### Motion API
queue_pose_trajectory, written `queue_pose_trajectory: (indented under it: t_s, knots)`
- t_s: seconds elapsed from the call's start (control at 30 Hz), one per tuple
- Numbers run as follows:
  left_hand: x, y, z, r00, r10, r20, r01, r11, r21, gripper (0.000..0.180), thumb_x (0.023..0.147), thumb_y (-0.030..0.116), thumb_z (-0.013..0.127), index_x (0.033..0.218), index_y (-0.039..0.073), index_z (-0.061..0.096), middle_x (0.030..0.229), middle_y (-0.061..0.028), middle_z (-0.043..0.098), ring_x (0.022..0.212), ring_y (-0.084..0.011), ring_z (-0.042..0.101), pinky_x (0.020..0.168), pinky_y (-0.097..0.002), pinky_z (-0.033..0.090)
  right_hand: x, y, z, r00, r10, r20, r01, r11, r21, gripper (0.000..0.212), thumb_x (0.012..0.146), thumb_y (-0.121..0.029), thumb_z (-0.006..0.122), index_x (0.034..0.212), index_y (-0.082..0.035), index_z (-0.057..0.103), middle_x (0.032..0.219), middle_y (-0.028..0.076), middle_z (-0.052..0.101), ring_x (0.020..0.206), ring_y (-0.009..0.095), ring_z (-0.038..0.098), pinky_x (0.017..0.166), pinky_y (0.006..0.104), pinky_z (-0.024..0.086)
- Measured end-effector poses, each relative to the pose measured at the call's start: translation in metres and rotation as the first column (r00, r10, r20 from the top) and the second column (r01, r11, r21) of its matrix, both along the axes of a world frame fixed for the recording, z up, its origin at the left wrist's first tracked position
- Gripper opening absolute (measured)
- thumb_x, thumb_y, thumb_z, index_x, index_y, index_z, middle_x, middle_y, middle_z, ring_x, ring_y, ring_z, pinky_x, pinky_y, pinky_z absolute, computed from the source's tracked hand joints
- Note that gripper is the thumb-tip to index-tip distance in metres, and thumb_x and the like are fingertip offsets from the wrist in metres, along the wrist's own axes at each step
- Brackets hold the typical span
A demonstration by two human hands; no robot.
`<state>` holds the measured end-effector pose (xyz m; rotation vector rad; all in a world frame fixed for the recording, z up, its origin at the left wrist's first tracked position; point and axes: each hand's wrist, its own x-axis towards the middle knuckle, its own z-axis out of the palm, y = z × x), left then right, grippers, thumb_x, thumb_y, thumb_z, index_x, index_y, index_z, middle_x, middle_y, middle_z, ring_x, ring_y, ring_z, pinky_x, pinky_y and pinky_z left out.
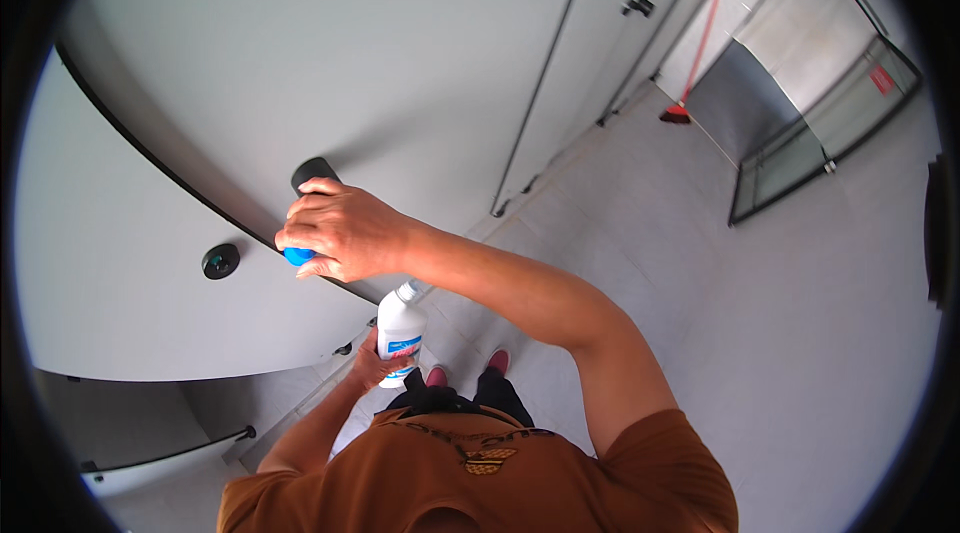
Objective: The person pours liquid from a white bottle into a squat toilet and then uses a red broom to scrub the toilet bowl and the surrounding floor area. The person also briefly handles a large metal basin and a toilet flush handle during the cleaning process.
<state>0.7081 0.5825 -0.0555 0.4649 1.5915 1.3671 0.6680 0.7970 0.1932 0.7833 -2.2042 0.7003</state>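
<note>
In my left hand is a white plastic bottle with a blue and red label, held roughly upright by its lower part. The bottle's narrow neck shows no cap on it. My right hand is raised to the grey door panel, its fingers closed around a blue cap by the thumb. Just beyond those fingers a black cylindrical door handle sticks out. Fingertips overlap its lower end, and I cannot tell whether they touch it. A round black lock fitting sits on the curved-looking panel to the left.
Grey cubicle doors and panels rise close ahead, with another black handle farther right. A red broom leans at the far right. Beside it stands an open glass door. Grey floor tiles lie to my right.
</note>
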Motion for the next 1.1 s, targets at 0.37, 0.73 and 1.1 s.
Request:
queue_pose_trajectory:
  t_s: [0.37, 0.73, 1.1]
  knots:
    - [0.015, 0.040, -0.067, 0.805, 0.588, -0.080, -0.589, 0.808, 0.019, 0.065, 0.069, 0.012, 0.084, 0.124, 0.007, 0.050, 0.108, -0.0063, 0.064, 0.098, -0.0180, 0.060, 0.090, -0.0366, 0.050, -0.147, 0.026, 0.000, 0.975, 0.178, 0.133, -0.199, 0.966, 0.163, 0.029, 0.076, -0.034, 0.074, 0.096, -0.016, 0.063, 0.082, 0.005, 0.066, 0.077, 0.028, 0.066, 0.068, 0.0410, 0.053]
    - [-0.132, 0.131, -0.094, 0.634, 0.686, -0.356, -0.765, 0.625, -0.156, 0.065, 0.068, 0.030, 0.085, 0.118, 0.004, 0.053, 0.107, -0.0148, 0.067, 0.098, -0.0265, 0.065, 0.087, -0.0363, 0.051, -0.369, 0.119, 0.004, 0.984, -0.179, 0.020, 0.169, 0.958, 0.231, 0.035, 0.079, -0.046, 0.072, 0.098, -0.017, 0.065, 0.080, 0.006, 0.069, 0.074, 0.030, 0.067, 0.066, 0.0430, 0.053]
    - [-0.107, 0.119, -0.159, 0.570, 0.702, -0.427, -0.821, 0.495, -0.283, 0.062, 0.067, 0.035, 0.083, 0.115, 0.006, 0.054, 0.105, -0.0153, 0.068, 0.098, -0.0321, 0.066, 0.084, -0.0436, 0.052, -0.330, 0.158, -0.004, 0.911, -0.412, 0.012, 0.403, 0.896, 0.186, 0.032, 0.074, -0.030, 0.077, 0.095, -0.011, 0.064, 0.083, 0.013, 0.068, 0.077, 0.034, 0.066, 0.069, 0.0448, 0.052]
